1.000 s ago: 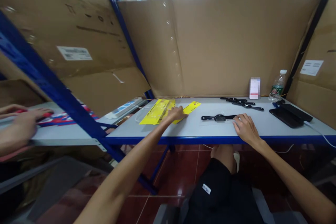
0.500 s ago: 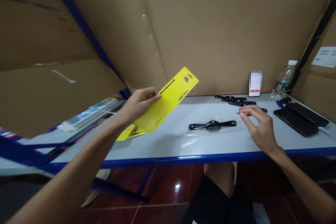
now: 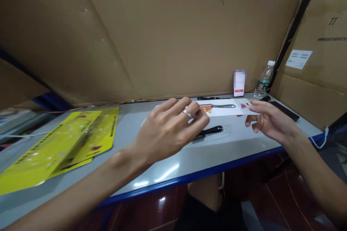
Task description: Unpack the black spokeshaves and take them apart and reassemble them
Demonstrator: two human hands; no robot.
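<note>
A backing card point(image 3: 225, 110), white side showing with a printed tool picture, spans between my hands above the table. My right hand point(image 3: 271, 119) pinches its right end. Across its left part is my left hand point(image 3: 170, 126), with a ring on one finger and its fingers curled at the card; their tips are partly hidden. Just below the card, a black spokeshave point(image 3: 214, 130) lies in a clear plastic blister on the table, its left part covered by my left hand. Yellow cards with clear plastic point(image 3: 78, 140) lie overlapping at the left.
Black spokeshaves point(image 3: 207, 98) lie at the back, mostly hidden by the card. A phone point(image 3: 239, 83) stands upright against the cardboard wall, beside a plastic bottle point(image 3: 264, 79). A black case point(image 3: 284, 111) is at the right. A blue edge point(image 3: 200, 177) runs along the table's front.
The card has turned from yellow side to white side and moved right. My right hand, empty before, now grips its right end. My left hand has moved right, and the view has shifted.
</note>
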